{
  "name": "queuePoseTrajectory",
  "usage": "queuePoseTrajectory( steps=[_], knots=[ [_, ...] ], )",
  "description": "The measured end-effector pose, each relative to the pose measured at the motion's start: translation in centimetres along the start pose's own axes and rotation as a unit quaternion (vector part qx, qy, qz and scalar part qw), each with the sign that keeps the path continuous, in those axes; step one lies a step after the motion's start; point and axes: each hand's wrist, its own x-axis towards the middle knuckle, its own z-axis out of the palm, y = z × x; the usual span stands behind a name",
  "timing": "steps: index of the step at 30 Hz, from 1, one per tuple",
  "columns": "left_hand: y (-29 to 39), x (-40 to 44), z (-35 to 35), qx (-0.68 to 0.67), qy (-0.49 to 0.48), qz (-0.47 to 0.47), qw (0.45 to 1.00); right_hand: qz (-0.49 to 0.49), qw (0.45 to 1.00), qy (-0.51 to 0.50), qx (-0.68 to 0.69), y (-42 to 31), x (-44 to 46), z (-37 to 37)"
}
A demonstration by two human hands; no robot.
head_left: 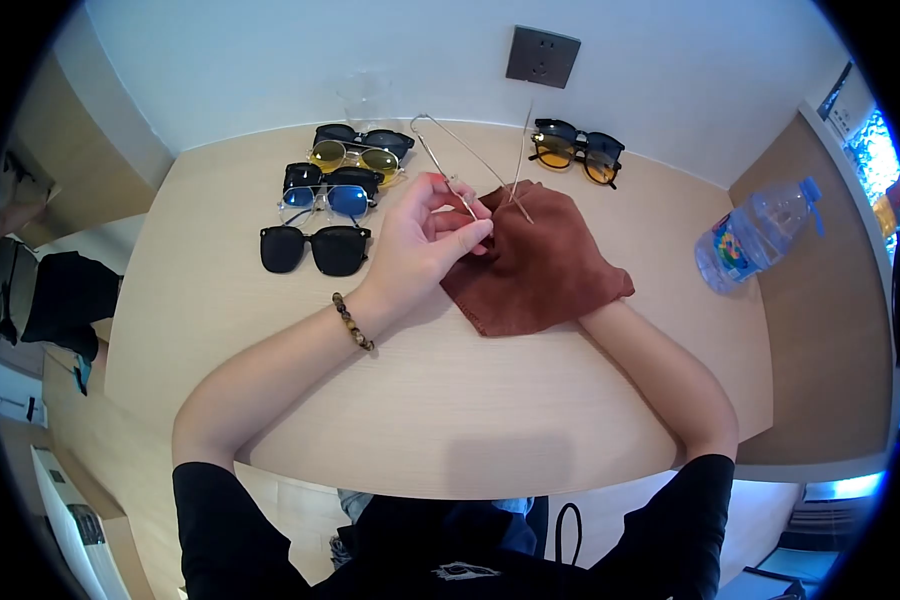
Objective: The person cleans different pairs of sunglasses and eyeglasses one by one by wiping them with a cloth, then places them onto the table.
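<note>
My left hand (434,232) pinches a thin metal-framed pair of glasses (470,150) by one side, thumb against fingers. The slender temples stick up and away from me; the lenses are mostly hidden. A reddish-brown cloth (545,265) covers my right hand, which is up against the glasses and closed around them through the fabric. Its fingers cannot be seen under the cloth. Left of my left hand lie black sunglasses (315,250), blue-lens glasses (345,201), another dark pair (305,178), yellow-lens glasses (378,160) and a black pair (385,142), arranged in a column.
Orange-tinted sunglasses (577,150) lie at the back right of the wooden table (400,420). A clear plastic bottle (755,235) with a blue cap stands near the right panel (820,300). A clear cup (366,97) is at the back, below and left of a wall socket (543,57).
</note>
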Motion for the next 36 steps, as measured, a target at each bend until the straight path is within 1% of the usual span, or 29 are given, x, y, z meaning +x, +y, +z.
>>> queuePoseTrajectory(
  steps=[3, 6, 8, 10, 11, 12, 13, 14, 15, 16, 17, 18, 19, 20, 21, 22, 23, 24, 26, 29, 30, 32, 35, 36],
  knots=[
    [0.0, -0.3, 0.4, -0.011, 0.000, 0.003, 1.000, -0.001, 1.000, 0.018, 0.002, -0.2, 0.0, 0.0],
    [-0.1, -0.4, 0.4, 0.010, 0.018, -0.019, 1.000, 0.000, 0.999, 0.037, -0.005, -0.3, 0.0, 0.1],
    [-0.3, -0.2, 0.1, 0.057, 0.021, 0.002, 0.998, 0.000, 0.999, 0.046, -0.007, -0.1, -0.1, -0.2],
    [0.1, -0.2, 0.1, 0.066, 0.037, -0.005, 0.997, 0.029, 0.990, 0.004, -0.136, 0.4, -0.3, -0.9],
    [0.4, -0.2, 0.1, 0.074, 0.051, -0.015, 0.996, 0.029, 0.990, 0.004, -0.135, 0.7, -0.4, -0.8],
    [0.5, -0.2, 0.2, 0.073, 0.051, -0.016, 0.996, 0.082, 0.991, 0.017, -0.103, 1.1, -0.7, -0.7],
    [0.6, -0.1, 0.3, 0.039, 0.081, -0.029, 0.996, 0.134, 0.988, 0.030, -0.070, 1.5, -0.9, -0.6],
    [0.7, 0.1, 0.3, 0.005, 0.110, -0.041, 0.993, 0.134, 0.988, 0.030, -0.071, 1.7, -0.9, -0.6],
    [0.9, 0.3, 0.3, 0.005, 0.111, -0.040, 0.993, 0.177, 0.983, -0.016, -0.047, 1.8, -0.9, -0.6],
    [1.2, 0.4, 0.1, -0.016, 0.138, -0.058, 0.989, 0.220, 0.973, -0.063, -0.023, 2.0, -0.9, -0.6],
    [1.3, 0.6, -0.1, -0.037, 0.164, -0.076, 0.983, 0.219, 0.973, -0.064, -0.023, 2.3, -1.1, -0.5],
    [1.3, 0.7, -0.4, -0.038, 0.164, -0.076, 0.983, 0.156, 0.988, -0.017, -0.005, 2.8, -1.4, -0.4],
    [1.2, 0.8, -0.8, -0.042, 0.142, -0.090, 0.985, 0.093, 0.995, 0.031, 0.013, 3.0, -1.7, -0.4],
    [1.2, 0.8, -1.0, -0.045, 0.120, -0.103, 0.986, 0.094, 0.995, 0.030, 0.013, 2.5, -1.2, -0.8],
    [1.2, 0.8, -0.9, -0.045, 0.119, -0.103, 0.986, 0.096, 0.994, -0.054, -0.006, 1.7, -0.4, -1.7],
    [1.4, 0.7, -0.7, -0.042, 0.080, -0.124, 0.988, 0.096, 0.986, -0.138, -0.025, 1.2, 0.2, -2.1],
    [1.5, 0.6, -0.6, -0.039, 0.040, -0.144, 0.988, 0.080, 0.984, -0.158, -0.035, 0.9, 0.4, -2.1],
    [1.7, 0.5, -0.4, -0.039, 0.040, -0.144, 0.988, 0.060, 0.986, -0.153, -0.038, 0.7, 0.5, -1.8],
    [1.8, 0.4, -0.1, -0.057, -0.022, -0.187, 0.980, 0.030, 0.987, -0.155, -0.043, 0.7, 0.5, -1.5],
    [2.1, 0.2, 0.1, -0.021, -0.040, -0.181, 0.982, 0.007, 0.985, -0.165, -0.056, 0.8, 0.6, -1.5],
    [2.0, 0.2, -0.1, -0.020, -0.040, -0.180, 0.983, 0.000, 0.984, -0.168, -0.066, 0.7, 0.7, -1.6],
    [1.6, 0.3, -0.6, -0.046, -0.071, -0.182, 0.980, -0.014, 0.979, -0.180, -0.093, 0.7, 0.8, -1.7],
    [1.5, 0.3, -0.7, -0.038, -0.082, -0.178, 0.980, -0.024, 0.975, -0.189, -0.116, 0.5, 0.4, -2.2],
    [1.4, 0.3, -0.8, -0.038, -0.082, -0.177, 0.980, -0.025, 0.969, -0.185, -0.161, 0.4, -0.1, -2.5]
  ],
)
